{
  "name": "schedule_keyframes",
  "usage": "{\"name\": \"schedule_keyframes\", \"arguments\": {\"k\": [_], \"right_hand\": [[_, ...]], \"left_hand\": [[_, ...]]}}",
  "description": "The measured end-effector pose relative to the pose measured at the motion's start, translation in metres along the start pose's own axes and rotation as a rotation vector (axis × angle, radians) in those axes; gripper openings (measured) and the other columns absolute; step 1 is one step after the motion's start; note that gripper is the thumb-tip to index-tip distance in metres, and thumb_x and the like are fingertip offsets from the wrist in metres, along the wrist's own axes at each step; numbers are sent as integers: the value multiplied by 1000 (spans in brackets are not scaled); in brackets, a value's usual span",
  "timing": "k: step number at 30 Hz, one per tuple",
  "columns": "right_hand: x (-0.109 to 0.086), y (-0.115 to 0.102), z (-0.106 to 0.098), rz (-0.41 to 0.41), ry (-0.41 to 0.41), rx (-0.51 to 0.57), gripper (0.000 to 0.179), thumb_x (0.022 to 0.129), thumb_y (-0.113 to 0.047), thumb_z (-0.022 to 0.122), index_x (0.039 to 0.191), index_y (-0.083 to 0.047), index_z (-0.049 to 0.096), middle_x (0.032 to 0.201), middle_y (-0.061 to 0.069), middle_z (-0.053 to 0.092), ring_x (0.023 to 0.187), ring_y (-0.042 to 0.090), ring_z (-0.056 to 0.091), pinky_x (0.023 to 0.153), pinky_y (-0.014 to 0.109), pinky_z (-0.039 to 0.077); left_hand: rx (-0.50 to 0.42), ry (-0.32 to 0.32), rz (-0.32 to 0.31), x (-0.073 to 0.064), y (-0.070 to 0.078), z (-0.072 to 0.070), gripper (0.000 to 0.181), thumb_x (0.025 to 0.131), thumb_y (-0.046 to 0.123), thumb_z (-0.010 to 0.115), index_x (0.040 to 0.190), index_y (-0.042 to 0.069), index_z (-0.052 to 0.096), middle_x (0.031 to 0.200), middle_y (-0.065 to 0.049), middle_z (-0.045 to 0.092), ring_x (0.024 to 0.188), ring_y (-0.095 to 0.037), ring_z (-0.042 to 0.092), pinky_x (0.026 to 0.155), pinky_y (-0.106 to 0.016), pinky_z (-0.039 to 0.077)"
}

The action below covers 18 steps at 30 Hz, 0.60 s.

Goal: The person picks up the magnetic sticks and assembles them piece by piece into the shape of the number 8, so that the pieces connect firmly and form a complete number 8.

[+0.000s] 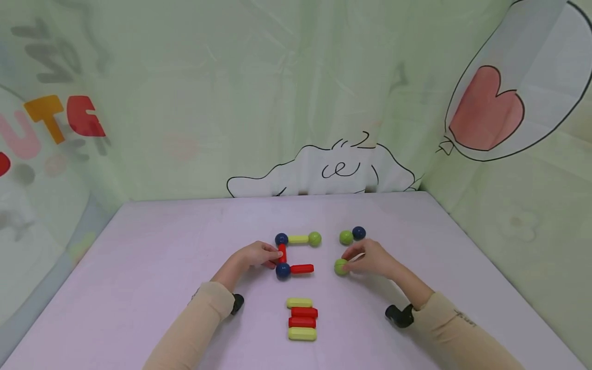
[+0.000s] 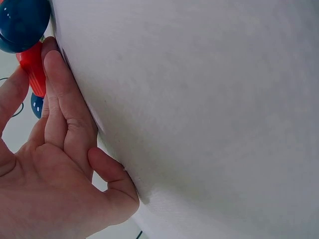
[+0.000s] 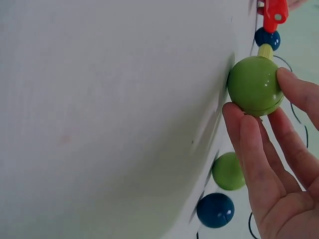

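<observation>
My left hand [image 1: 257, 254] pinches the upright red stick [image 1: 282, 254] that joins two dark blue balls. In the left wrist view, my thumb and fingertips lie on either side of that red stick [image 2: 33, 69], just below the near blue ball [image 2: 22, 22]. From the near blue ball [image 1: 283, 271] a second red stick [image 1: 302, 269] points right, its far end bare. A yellow stick [image 1: 298, 239] runs from the far blue ball [image 1: 281, 239] to a green ball [image 1: 315, 238]. My right hand [image 1: 372, 259] grips a loose green ball [image 1: 341, 266] between thumb and fingers, close to the tabletop.
Behind my right hand, another green ball [image 1: 346, 237] sits beside a dark blue ball [image 1: 358, 233]. Nearer me, yellow [image 1: 302, 334] and red sticks [image 1: 303, 312] lie in a stack-like row on the pale table [image 1: 162, 246]. A printed cloth backdrop [image 1: 208, 103] hangs behind.
</observation>
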State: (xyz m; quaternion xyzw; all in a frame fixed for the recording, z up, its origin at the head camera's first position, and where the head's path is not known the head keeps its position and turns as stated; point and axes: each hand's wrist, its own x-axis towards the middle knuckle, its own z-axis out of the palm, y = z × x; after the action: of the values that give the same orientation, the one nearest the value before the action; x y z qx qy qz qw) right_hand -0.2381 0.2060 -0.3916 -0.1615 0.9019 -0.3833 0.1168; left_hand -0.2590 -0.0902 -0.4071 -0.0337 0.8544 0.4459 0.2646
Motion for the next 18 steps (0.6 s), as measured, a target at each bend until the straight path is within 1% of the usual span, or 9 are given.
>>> {"name": "schedule_keyframes", "arguments": {"k": [6,11,18], "right_hand": [[4,-6,11,-4,-11,19,22,72,-12,77,90,-4,66,88,3,64,80,20,62,68,30,52],[8,-10,17,-44,-27,25,22,72,-10,77,89,-2,66,88,4,64,79,21,63,68,30,52],[13,-15,25,-51,-41,43,23,72,-12,77,90,-3,65,87,4,63,79,20,63,68,29,52]], "left_hand": [[2,4,-7,0,0,0,33,87,30,61,110,6,61,87,-4,62,83,-18,56,77,-35,38],[0,4,3,1,-1,0,34,88,30,61,111,5,61,88,-4,62,83,-18,56,80,-36,39],[-2,12,-8,0,0,0,34,87,30,62,111,6,61,88,-4,62,84,-19,56,80,-36,38]]}}
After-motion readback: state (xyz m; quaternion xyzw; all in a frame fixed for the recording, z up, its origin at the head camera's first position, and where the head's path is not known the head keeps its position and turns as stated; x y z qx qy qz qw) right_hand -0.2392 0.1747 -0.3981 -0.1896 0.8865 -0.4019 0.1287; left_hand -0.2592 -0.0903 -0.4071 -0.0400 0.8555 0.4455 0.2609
